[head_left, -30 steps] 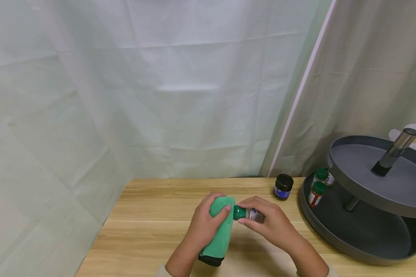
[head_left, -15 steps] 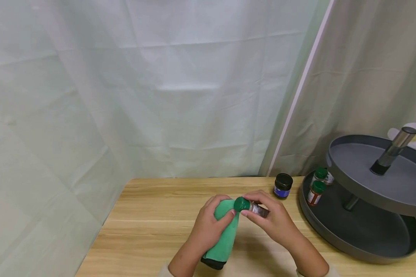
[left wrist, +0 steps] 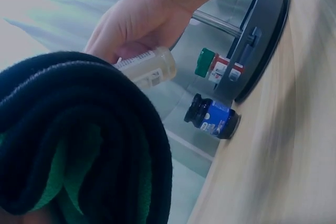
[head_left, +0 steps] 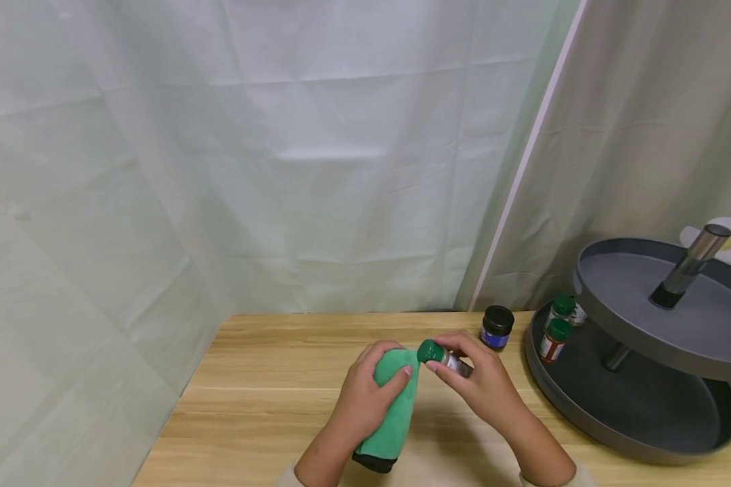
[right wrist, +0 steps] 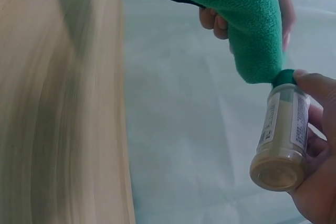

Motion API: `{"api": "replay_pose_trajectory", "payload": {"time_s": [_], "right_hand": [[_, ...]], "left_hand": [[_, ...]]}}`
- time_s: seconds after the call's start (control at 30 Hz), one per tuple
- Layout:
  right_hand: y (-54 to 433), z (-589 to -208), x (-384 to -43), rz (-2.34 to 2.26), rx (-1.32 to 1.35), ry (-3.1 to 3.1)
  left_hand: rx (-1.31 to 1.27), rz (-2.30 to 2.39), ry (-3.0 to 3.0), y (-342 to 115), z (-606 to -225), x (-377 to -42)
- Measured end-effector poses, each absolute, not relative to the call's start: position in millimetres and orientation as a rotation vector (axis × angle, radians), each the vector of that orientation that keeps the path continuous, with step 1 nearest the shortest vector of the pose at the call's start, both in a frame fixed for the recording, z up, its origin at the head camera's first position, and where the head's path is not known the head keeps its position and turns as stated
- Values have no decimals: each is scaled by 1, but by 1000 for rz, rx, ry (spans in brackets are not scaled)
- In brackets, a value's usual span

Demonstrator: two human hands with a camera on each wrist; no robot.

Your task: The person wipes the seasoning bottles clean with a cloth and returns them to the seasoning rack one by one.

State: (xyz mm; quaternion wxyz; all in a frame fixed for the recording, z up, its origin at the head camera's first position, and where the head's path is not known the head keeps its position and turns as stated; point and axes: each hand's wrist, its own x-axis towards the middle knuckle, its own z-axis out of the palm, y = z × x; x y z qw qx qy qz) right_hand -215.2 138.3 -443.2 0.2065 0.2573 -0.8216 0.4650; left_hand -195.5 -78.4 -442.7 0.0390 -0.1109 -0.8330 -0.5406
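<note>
My left hand (head_left: pixel 368 385) grips a folded green cloth (head_left: pixel 396 412) with a black edge, its thumb lying across the front. My right hand (head_left: pixel 478 372) holds a spice jar (right wrist: pixel 283 135) by thumb and fingers. The jar has a green cap (head_left: pixel 430 351) and a clear body with a pale brown filling and white labels. It is tilted, cap toward the cloth. In the right wrist view the cap meets the cloth's end. Both things are held above the wooden table (head_left: pixel 250 399). The left wrist view shows the cloth's rolled black edge (left wrist: pixel 105 108) close up, hiding most of the left hand.
A black-lidded jar with a blue label (head_left: pixel 497 327) stands at the table's back right. Beside it is a two-tier dark grey round tray (head_left: pixel 633 433) with a metal post (head_left: pixel 697 257). Several green-capped jars (head_left: pixel 554 339) stand on its lower tier. A pale curtain (head_left: pixel 341 169) hangs behind.
My right hand has turned the spice jar from nearly level to a slant and raised its cap slightly, up and right. The left hand has shifted a little right with the cloth.
</note>
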Motion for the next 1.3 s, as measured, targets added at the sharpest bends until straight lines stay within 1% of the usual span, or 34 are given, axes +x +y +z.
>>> {"api": "replay_pose_trajectory", "payload": {"time_s": [0.17,0.67,0.83,0.97,1.13,1.3], "right_hand": [[137,-447,-217,1269,727,-2324],[132,-450,-210,1093,979,-2356],[134,-447,-208,1085,1000,-2357],[135,-444,-206,1163,1016,-2351],[135,-440,-205,1232,1005,-2334],[133,-436,-204,1287,939,-2304]], "left_hand": [[-344,-1675,-2545,-78,-442,-195],[-326,-1687,-2527,-81,-441,-196],[-306,-1654,-2538,-82,-444,-199],[-300,-1653,-2544,-83,-446,-200],[-269,-1764,-2554,-85,-446,-201],[-245,-1890,-2533,-87,-445,-202]]}}
